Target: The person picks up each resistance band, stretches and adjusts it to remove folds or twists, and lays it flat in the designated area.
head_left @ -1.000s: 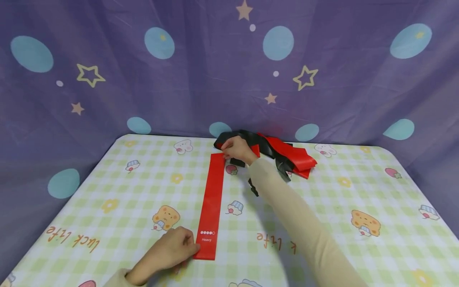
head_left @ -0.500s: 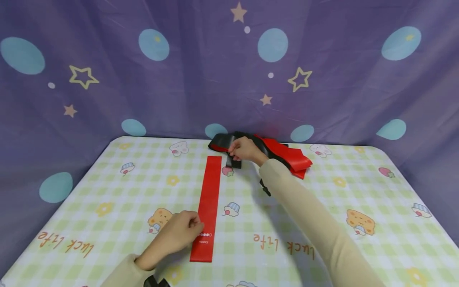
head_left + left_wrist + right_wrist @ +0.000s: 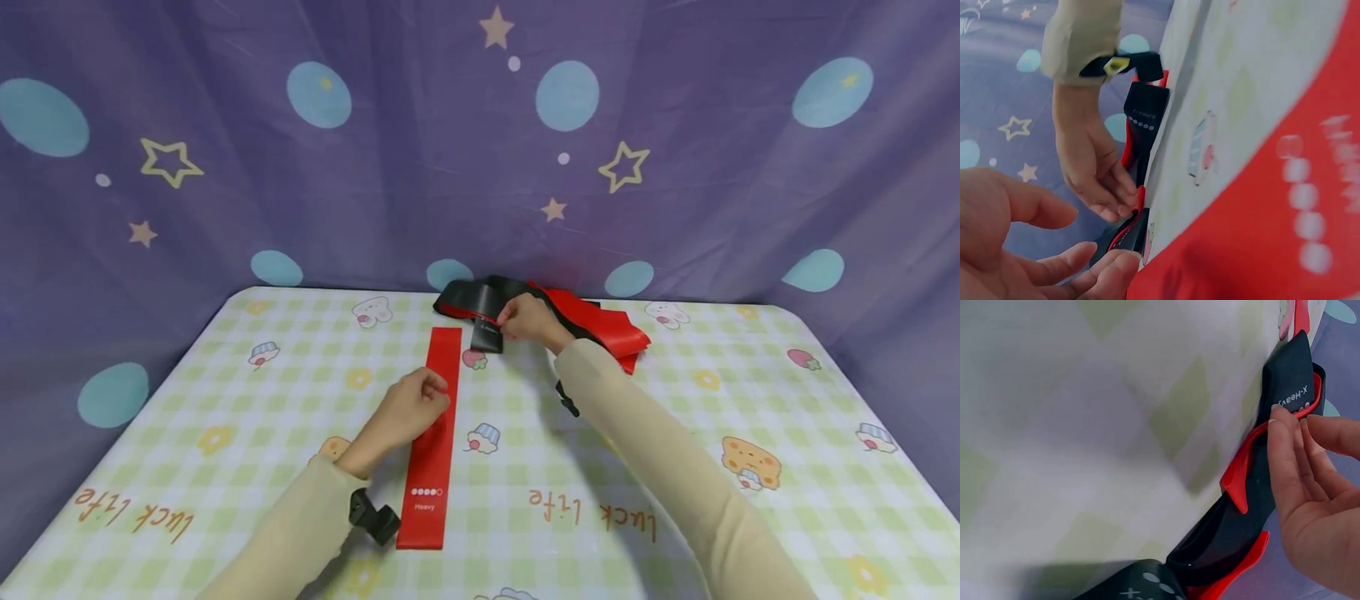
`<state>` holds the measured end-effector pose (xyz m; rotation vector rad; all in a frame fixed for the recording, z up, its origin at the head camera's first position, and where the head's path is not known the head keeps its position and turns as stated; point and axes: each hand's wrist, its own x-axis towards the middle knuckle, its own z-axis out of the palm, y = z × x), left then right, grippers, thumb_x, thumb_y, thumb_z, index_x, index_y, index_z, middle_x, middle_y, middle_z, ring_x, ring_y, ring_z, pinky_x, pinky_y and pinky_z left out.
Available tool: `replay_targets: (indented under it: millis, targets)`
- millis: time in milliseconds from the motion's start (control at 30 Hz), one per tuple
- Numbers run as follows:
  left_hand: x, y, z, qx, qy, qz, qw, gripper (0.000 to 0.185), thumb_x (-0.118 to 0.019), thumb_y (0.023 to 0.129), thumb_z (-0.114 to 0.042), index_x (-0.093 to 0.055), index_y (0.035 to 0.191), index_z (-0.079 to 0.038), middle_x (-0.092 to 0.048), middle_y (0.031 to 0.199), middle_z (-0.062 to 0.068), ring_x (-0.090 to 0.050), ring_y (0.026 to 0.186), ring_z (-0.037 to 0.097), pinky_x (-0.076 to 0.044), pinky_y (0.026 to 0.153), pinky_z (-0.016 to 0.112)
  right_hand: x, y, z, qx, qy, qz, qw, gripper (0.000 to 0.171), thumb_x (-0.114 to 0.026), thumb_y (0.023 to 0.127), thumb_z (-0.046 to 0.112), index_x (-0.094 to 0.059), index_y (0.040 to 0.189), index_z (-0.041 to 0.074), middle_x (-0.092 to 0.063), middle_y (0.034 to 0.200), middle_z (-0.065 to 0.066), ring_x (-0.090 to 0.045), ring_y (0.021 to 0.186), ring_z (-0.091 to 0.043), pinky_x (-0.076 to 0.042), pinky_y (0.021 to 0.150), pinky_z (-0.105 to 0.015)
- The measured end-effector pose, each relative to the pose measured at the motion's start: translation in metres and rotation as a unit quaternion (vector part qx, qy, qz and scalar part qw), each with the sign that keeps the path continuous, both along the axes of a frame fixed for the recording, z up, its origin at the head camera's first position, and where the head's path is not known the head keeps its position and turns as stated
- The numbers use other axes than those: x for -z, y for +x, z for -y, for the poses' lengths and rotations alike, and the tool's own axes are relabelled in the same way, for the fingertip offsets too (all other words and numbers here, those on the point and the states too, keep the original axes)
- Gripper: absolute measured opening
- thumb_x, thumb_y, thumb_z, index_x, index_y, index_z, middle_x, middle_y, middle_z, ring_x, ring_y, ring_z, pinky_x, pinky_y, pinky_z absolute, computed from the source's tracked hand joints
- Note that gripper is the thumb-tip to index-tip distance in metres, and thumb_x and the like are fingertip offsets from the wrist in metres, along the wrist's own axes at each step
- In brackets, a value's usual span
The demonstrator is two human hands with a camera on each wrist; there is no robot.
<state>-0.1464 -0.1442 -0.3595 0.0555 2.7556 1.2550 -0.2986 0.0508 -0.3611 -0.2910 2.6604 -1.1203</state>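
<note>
On the desk, covered with a green-checked cloth printed with cartoon animals, one flat red rubber resistance band marked "Heavy" lies stretched out straight, running from the near edge toward the far side. That band looks laid out and finished, judging from how smooth and square it sits.

The left hand hovers at the band's left edge about halfway along, fingers loosely curled and relaxed; the head view suggests they just touch the rubber, but whether they pinch it I cannot tell.

The right hand reaches to the far side of the desk, into a tangled heap of red and black rubber bands beside the purple star-printed backdrop. Its fingertips pinch a thin red band edge against a black band marked "X-Heavy", whose end lies just beyond the straightened red band.

By my judgement one band is sorted out, a second is being picked free, and the rest of the heap remains untouched.
</note>
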Motion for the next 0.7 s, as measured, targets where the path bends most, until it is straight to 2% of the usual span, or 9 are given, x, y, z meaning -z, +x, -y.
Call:
replay_targets:
  millis: [133, 233, 400, 467, 533, 600, 700]
  targets:
    - [0.003, -0.023, -0.011, -0.024, 0.014, 0.003, 0.9996, 0.026, -0.056, 0.090, -0.014, -0.057, 0.113, 0.000, -0.062, 0.106, 0.014, -0.060, 0.088, 0.024, -0.053, 0.079, 0.037, 0.002, 0.002, -0.006, -0.004, -0.006, 0.020, 1.000, 0.015, -0.061, 0.079, 0.001, -0.067, 0.093, 0.002, -0.067, 0.075, -0.005, -0.059, 0.066, -0.014, -0.053, 0.066, -0.026]
    - [0.005, -0.039, -0.022, -0.034, 0.028, 0.006, 0.9990, 0.030, -0.056, 0.091, -0.015, -0.055, 0.117, 0.000, -0.061, 0.115, 0.016, -0.059, 0.101, 0.028, -0.050, 0.090, 0.041, 0.004, 0.004, -0.011, 0.004, -0.025, 0.027, 0.999, 0.015, -0.061, 0.080, 0.001, -0.065, 0.094, 0.000, -0.065, 0.073, -0.005, -0.058, 0.066, -0.014, -0.056, 0.071, -0.031]
    - [0.006, -0.062, -0.032, -0.045, 0.033, 0.006, 0.9984, 0.038, -0.054, 0.091, -0.016, -0.053, 0.125, 0.002, -0.058, 0.124, 0.019, -0.057, 0.108, 0.031, -0.049, 0.092, 0.042, 0.007, 0.006, -0.015, 0.002, -0.054, 0.035, 0.998, 0.014, -0.061, 0.081, -0.001, -0.063, 0.095, -0.004, -0.064, 0.072, -0.006, -0.057, 0.065, -0.013, -0.056, 0.071, -0.030]
    - [0.007, -0.071, -0.033, -0.051, 0.021, 0.006, 0.9985, 0.041, -0.054, 0.091, -0.016, -0.051, 0.127, 0.004, -0.061, 0.119, 0.020, -0.060, 0.103, 0.030, -0.050, 0.087, 0.039, 0.009, 0.007, -0.015, -0.004, -0.063, 0.042, 0.997, 0.015, -0.061, 0.082, -0.001, -0.063, 0.097, -0.005, -0.065, 0.075, -0.008, -0.058, 0.066, -0.013, -0.056, 0.070, -0.028]
    - [0.008, -0.080, -0.035, -0.057, 0.006, 0.002, 0.9983, 0.039, -0.053, 0.090, -0.016, -0.051, 0.123, 0.006, -0.065, 0.108, 0.020, -0.062, 0.091, 0.027, -0.051, 0.078, 0.034, 0.011, 0.009, -0.016, -0.005, -0.067, 0.045, 0.997, 0.016, -0.061, 0.083, -0.001, -0.063, 0.098, -0.005, -0.066, 0.077, -0.009, -0.059, 0.067, -0.014, -0.056, 0.071, -0.028]
    - [0.010, -0.089, -0.037, -0.062, -0.002, 0.004, 0.9980, 0.032, -0.054, 0.090, -0.016, -0.054, 0.111, 0.008, -0.067, 0.091, 0.018, -0.061, 0.074, 0.023, -0.046, 0.065, 0.028, 0.011, 0.011, -0.017, -0.006, -0.067, 0.051, 0.996, 0.017, -0.060, 0.083, 0.000, -0.063, 0.100, -0.005, -0.065, 0.078, -0.008, -0.059, 0.069, -0.015, -0.056, 0.071, -0.027]
    - [0.010, -0.102, -0.039, -0.066, 0.004, 0.019, 0.9976, 0.018, -0.055, 0.087, -0.015, -0.055, 0.086, 0.003, -0.061, 0.069, 0.011, -0.049, 0.055, 0.017, -0.035, 0.052, 0.025, 0.011, 0.013, -0.018, -0.005, -0.072, 0.062, 0.995, 0.019, -0.060, 0.084, 0.001, -0.062, 0.102, -0.006, -0.065, 0.080, -0.008, -0.060, 0.072, -0.016, -0.056, 0.075, -0.030]
